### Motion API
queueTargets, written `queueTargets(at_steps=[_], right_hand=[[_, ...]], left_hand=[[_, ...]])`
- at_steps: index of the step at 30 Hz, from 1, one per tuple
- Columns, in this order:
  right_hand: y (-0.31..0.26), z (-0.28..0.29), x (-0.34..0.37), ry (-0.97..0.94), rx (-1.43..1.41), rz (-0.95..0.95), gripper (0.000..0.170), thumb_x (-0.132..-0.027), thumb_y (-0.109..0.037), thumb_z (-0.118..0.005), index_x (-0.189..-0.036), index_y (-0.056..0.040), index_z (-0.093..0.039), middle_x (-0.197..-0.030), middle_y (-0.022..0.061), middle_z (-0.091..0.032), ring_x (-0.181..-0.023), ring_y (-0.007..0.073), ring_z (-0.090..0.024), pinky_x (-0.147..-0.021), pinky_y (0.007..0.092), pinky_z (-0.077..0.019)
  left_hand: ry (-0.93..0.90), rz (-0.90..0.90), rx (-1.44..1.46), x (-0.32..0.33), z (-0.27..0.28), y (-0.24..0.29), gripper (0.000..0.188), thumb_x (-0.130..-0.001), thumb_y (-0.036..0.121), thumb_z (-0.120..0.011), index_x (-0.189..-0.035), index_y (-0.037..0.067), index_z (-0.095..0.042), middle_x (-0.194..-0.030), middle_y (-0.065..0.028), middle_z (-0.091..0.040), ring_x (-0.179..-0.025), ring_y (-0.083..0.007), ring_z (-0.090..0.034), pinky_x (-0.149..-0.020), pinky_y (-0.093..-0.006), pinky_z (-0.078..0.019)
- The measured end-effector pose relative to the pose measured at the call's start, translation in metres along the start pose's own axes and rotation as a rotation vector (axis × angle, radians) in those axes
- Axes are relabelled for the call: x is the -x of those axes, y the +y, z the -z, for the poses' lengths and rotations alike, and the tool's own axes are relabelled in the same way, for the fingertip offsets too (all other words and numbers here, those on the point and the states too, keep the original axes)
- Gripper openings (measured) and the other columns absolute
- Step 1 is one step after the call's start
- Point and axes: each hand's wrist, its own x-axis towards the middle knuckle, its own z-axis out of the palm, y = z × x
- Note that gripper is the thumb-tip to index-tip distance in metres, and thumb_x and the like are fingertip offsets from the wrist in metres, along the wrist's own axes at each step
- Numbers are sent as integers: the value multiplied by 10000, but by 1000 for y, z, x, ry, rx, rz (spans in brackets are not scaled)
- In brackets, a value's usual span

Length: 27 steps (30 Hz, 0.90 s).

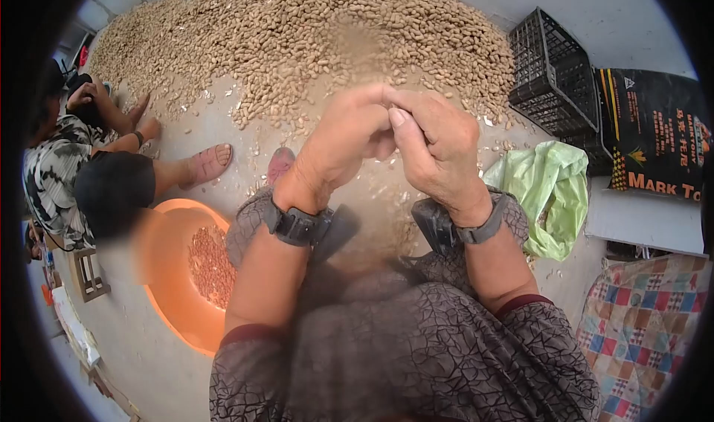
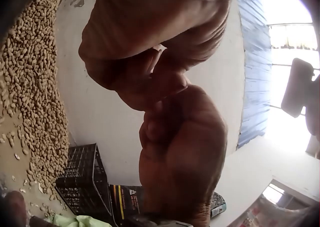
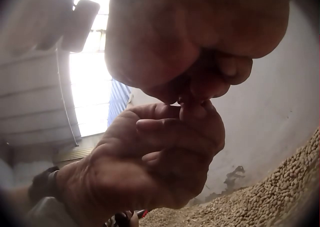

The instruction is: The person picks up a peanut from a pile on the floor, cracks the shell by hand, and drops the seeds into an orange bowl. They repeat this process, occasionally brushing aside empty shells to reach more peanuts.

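Observation:
Both hands come together over the lap, fingertips meeting. The left hand (image 1: 346,136) has its fingers curled inward against the right hand (image 1: 440,143), whose thumb lies bent over the fingers. Between the fingertips, a tiny dark bit of a peanut (image 3: 180,101) peeks out in the right wrist view; the rest is covered by fingers. Beyond the hands a broad heap of unshelled peanuts (image 1: 297,39) spreads along the wall. An orange basin (image 1: 165,295) beside the left forearm holds reddish shelled peanuts (image 1: 210,262).
A pale green plastic bag (image 1: 547,191) lies by the right knee. Behind it stand a black crate (image 1: 554,72) and a black printed sack (image 1: 654,124). Patchwork cloth (image 1: 647,325) lies at the lower right. Another person (image 1: 63,162) sits at the left, a pink sandal (image 1: 207,168) on one foot.

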Motion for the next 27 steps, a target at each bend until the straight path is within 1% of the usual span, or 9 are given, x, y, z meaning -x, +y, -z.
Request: queueTargets(at_steps=[2,8,10,11,13,14,16,19,27], right_hand=[[0,0,1,-14,53,25,168,-772,-4,-548,-910,-6,-644,-698,133,-609,-561,225,-591,-524,313,-465],[-2,4,4,-58,-34,-177,138,-753,8,-559,-871,6,-629,-717,150,-620,-578,218,-620,-532,305,-485],[-2,6,5,-68,-161,-342,95,-759,3,-561,-831,27,-619,-703,135,-626,-597,170,-629,-540,288,-488],[-5,8,5,-66,-158,-337,95,-759,3,-561,-831,27,-619,-703,135,-626,-597,170,-629,-540,288,-488],[-14,10,1,-67,-398,-585,74,-761,-10,-570,-792,42,-612,-677,110,-620,-605,139,-624,-525,274,-476],[-14,11,1,-66,-396,-579,74,-761,-10,-570,-792,42,-612,-677,110,-620,-605,139,-624,-525,274,-476],[-9,13,2,-46,-388,-561,84,-830,-74,-568,-820,-1,-608,-640,-7,-560,-501,27,-467,-453,161,-359],[4,11,7,1,-321,-540,91,-836,-88,-565,-823,-10,-611,-624,-25,-533,-488,12,-422,-438,157,-330],[10,12,4,53,-302,-542,121,-842,-126,-576,-823,-11,-608,-638,-18,-542,-503,16,-436,-442,157,-327]], left_hand=[[-6,2,33,-1,0,-1,197,-800,38,-478,-942,2,-609,-720,3,-539,-525,-48,-448,-447,-188,-324],[-65,11,-42,2,-1,-6,192,-810,48,-491,-966,-8,-587,-726,3,-527,-548,-37,-436,-454,-176,-315],[-122,-14,-102,5,1,-6,189,-821,62,-499,-979,-13,-572,-733,-14,-544,-564,-39,-453,-460,-171,-324],[-125,-19,-103,6,1,-7,189,-821,62,-499,-979,-13,-572,-733,-14,-544,-564,-39,-453,-460,-171,-324],[-101,2,-98,8,2,-6,183,-823,64,-503,-981,-10,-559,-742,-28,-561,-579,-41,-470,-464,-162,-331],[-103,-3,-100,8,4,-6,183,-823,64,-503,-981,-10,-559,-742,-28,-561,-579,-41,-470,-464,-162,-331],[-124,48,-72,8,8,-4,179,-826,60,-493,-984,-1,-551,-756,-34,-571,-598,-41,-482,-472,-154,-339],[-97,89,57,8,6,-3,211,-845,50,-531,-1040,-31,-532,-759,-56,-583,-492,-12,-424,-434,-132,-311],[3,137,29,13,17,1,166,-851,38,-491,-986,-35,-553,-724,-45,-566,-466,-18,-397,-408,-138,-290]])
